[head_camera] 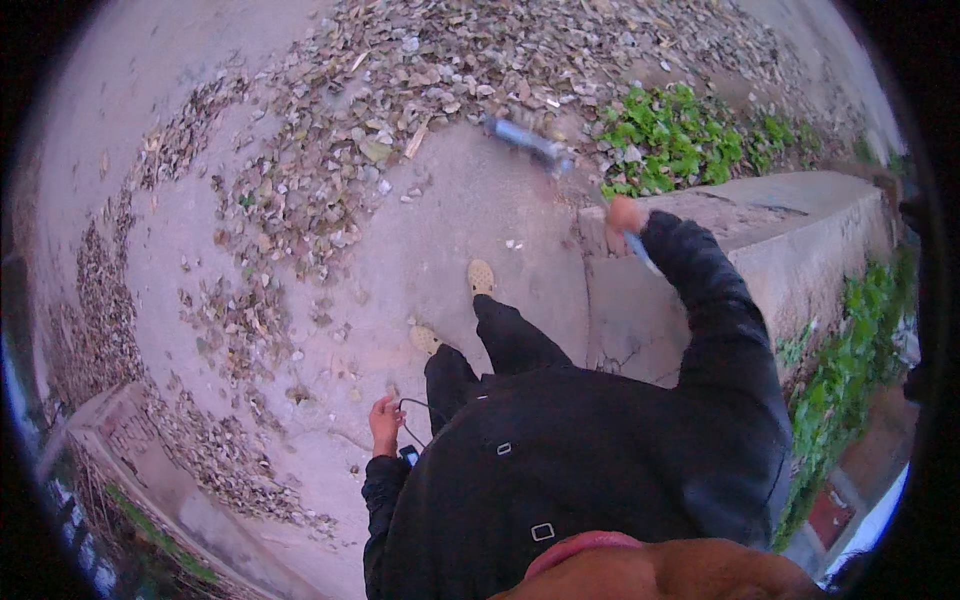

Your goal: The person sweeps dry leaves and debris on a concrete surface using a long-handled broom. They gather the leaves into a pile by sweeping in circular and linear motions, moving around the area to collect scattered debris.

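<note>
My right hand (627, 216) is closed around a thin handle, whose light blue end (642, 253) sticks out beside my dark sleeve. Up and left of that hand is a blurred blue, roller-like object (529, 142) above the ground; whether it joins the handle is too blurred to tell. My left hand (385, 420) hangs low at my side with its fingers bent near a thin dark cable (409, 427); whether it grips the cable is unclear. A small dark device with a lit face (409, 454) shows by my left wrist.
Dry leaves (450, 67) lie heaped ahead and scattered to the left over the concrete ground (420, 247). Green leafy plants (675, 139) grow beside a low concrete wall (810, 217) at right. Another low wall (172, 495) stands at lower left. I stand in pale clogs (481, 277).
</note>
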### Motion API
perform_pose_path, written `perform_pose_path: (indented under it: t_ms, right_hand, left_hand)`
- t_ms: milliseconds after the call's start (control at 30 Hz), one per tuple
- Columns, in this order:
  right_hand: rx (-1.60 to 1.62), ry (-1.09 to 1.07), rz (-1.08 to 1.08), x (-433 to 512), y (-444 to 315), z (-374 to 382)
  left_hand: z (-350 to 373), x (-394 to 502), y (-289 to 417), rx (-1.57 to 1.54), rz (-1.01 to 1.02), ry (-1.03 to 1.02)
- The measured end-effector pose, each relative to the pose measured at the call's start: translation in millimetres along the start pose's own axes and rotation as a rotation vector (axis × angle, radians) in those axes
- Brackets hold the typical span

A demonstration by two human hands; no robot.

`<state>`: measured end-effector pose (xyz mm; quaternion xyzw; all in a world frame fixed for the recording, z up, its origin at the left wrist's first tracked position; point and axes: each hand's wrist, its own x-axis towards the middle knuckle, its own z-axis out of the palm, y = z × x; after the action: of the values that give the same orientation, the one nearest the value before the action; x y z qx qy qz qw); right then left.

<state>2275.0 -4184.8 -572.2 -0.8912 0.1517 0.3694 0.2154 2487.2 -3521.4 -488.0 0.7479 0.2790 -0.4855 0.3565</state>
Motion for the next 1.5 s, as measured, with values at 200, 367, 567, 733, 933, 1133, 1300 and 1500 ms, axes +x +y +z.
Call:
perform_pose_path:
  t_ms: [200,367,567,733,933,1133,1300,1500]
  right_hand:
    - [0.360,0.619,0.619,112,-34,-69]
    - [0.548,0.526,0.490,47,-105,-108]
    - [1.093,-0.164,-0.091,7,-123,-84]
    - [1.179,-0.414,0.008,47,-93,-79]
    - [0.322,0.249,0.254,177,28,-186]
    - [0.578,0.812,0.692,280,16,-256]
    - [1.631,0.962,0.371,244,-74,-320]
    - [1.957,0.738,-0.155,243,-176,-373]
  left_hand:
    - [-2,2,8,0.017,-0.013,0.043]
    - [25,19,47,-0.049,0.016,0.003]
    - [45,88,96,-0.028,0.196,-0.053]
    - [29,189,125,0.654,0.676,-0.285]
    - [29,255,174,0.725,0.395,-0.207]
    - [87,222,396,0.561,0.574,-0.173]
    - [234,88,554,0.347,0.571,-0.601]
    - [327,-16,595,0.103,0.459,-0.802]
